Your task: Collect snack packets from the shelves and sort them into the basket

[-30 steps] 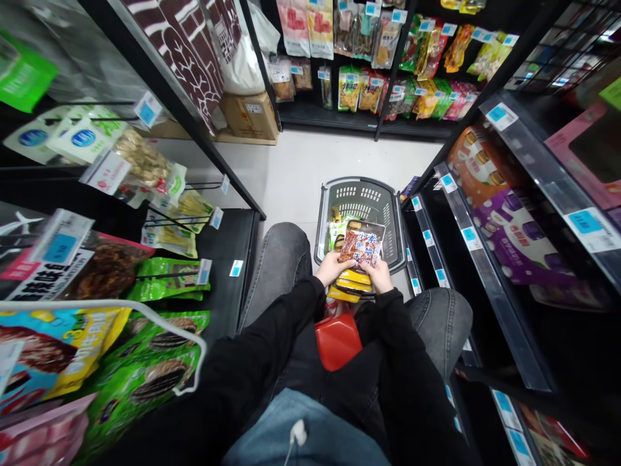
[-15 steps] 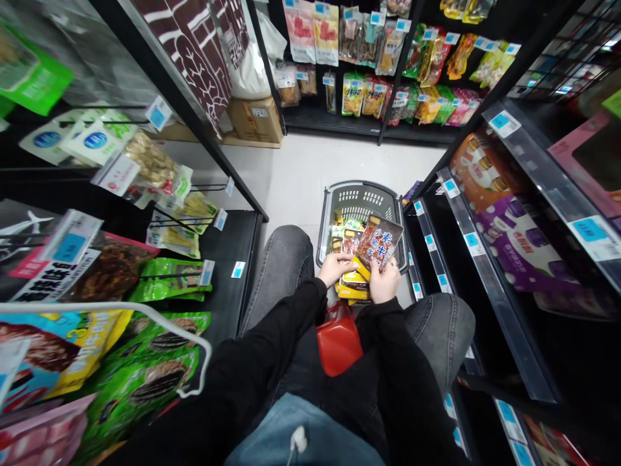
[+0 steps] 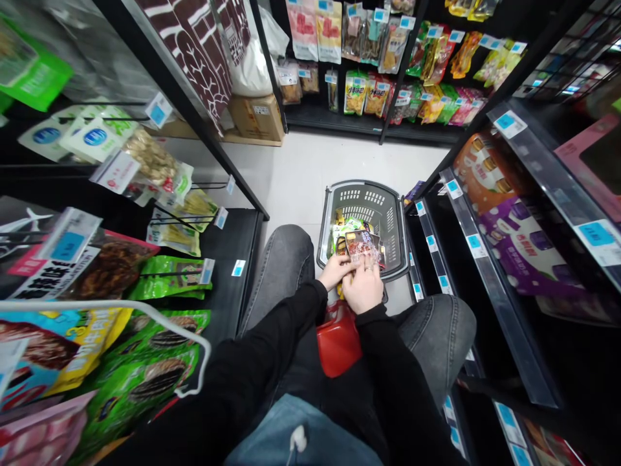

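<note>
I crouch in a shop aisle over a grey plastic basket [image 3: 388, 200] on the floor. My left hand [image 3: 334, 270] and my right hand [image 3: 363, 288] are close together at the basket's near rim, fingers closed on a stack of snack packets [image 3: 361, 244]. The top packet is brown-red with a clear window; yellow packets show under it. More packets [image 3: 345, 228] lie inside the basket. My right hand lies over the stack, with its back up.
A red object [image 3: 338, 340] sits between my knees. Hooks with hanging snack bags [image 3: 145, 162] line the left shelf, boxed goods [image 3: 514, 239] fill the right shelves. A cardboard box [image 3: 257, 116] stands at the aisle's far end, and a white wire hook [image 3: 145, 317] juts out near left.
My right hand, which held a brown-red packet tilted up to the right, has brought it down and left onto the stack. My hands have moved closer together.
</note>
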A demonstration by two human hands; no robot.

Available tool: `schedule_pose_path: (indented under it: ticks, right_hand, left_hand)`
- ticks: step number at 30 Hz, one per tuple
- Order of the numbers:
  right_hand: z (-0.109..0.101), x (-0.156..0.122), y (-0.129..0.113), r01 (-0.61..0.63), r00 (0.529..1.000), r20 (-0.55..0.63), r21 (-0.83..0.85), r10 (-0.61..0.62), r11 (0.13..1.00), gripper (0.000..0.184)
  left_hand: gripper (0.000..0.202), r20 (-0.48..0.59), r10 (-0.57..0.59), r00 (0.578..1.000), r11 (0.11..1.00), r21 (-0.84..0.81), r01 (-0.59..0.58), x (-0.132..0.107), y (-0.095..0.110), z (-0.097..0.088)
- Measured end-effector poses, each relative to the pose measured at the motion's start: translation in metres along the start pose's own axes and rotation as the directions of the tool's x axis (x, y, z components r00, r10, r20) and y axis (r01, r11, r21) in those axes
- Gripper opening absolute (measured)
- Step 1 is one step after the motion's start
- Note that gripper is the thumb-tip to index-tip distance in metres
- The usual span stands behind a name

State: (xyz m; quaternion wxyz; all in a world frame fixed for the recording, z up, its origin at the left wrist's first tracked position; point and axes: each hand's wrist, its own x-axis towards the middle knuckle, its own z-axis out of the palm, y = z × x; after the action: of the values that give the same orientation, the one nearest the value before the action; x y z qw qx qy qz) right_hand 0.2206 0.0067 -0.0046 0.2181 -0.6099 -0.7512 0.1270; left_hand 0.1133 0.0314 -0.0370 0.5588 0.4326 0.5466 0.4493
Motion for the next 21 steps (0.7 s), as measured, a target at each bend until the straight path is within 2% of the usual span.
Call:
schedule_pose_path:
  ticks: [2, 5, 7, 9, 12, 14, 19, 21]
  right_hand:
    - [-0.007, 0.007, 0.014, 0.006, 1.0, 0.007, 0.19, -0.008, 0.982, 0.042]
    - [-0.018, 0.021, 0.043, -0.104, 0.991, -0.039, 0.346, 0.125, 0.933, 0.027]
    - [-0.02, 0.027, 0.06, -0.189, 0.977, -0.011, 0.412, 0.212, 0.891, 0.028]
    - [-0.017, 0.031, 0.071, -0.284, 0.957, 0.1, 0.534, 0.274, 0.796, 0.037]
    - [-0.011, 0.031, 0.076, -0.415, 0.908, 0.273, 0.692, 0.318, 0.591, 0.042]
    - [-0.009, 0.031, 0.074, -0.421, 0.906, 0.308, 0.737, 0.292, 0.529, 0.039]
    - [-0.014, 0.031, 0.065, -0.289, 0.951, 0.18, 0.807, 0.252, 0.516, 0.029]
    - [-0.016, 0.031, 0.064, -0.277, 0.958, 0.198, 0.828, 0.207, 0.488, 0.029]
  left_hand:
    - [0.047, -0.001, -0.024, 1.0, 0.998, -0.062, 0.024, 0.002, -0.002, -0.001]
    - [0.049, -0.019, -0.022, 1.0, 0.997, -0.077, 0.02, 0.005, -0.007, -0.003]
    - [0.047, -0.025, -0.005, 1.0, 0.999, -0.045, 0.004, 0.007, -0.009, -0.003]
    - [0.046, -0.022, 0.004, 1.0, 1.0, -0.016, -0.004, 0.007, -0.01, -0.003]
    - [0.049, -0.03, 0.009, 1.0, 1.0, -0.004, -0.009, 0.006, -0.009, -0.003]
    - [0.049, -0.019, 0.001, 1.0, 1.0, -0.026, -0.002, 0.005, -0.006, -0.003]
    - [0.055, 0.075, -0.069, 0.995, 0.995, -0.061, 0.074, -0.001, -0.001, -0.002]
    - [0.053, 0.081, -0.078, 0.994, 0.996, -0.046, 0.082, -0.002, -0.001, -0.001]
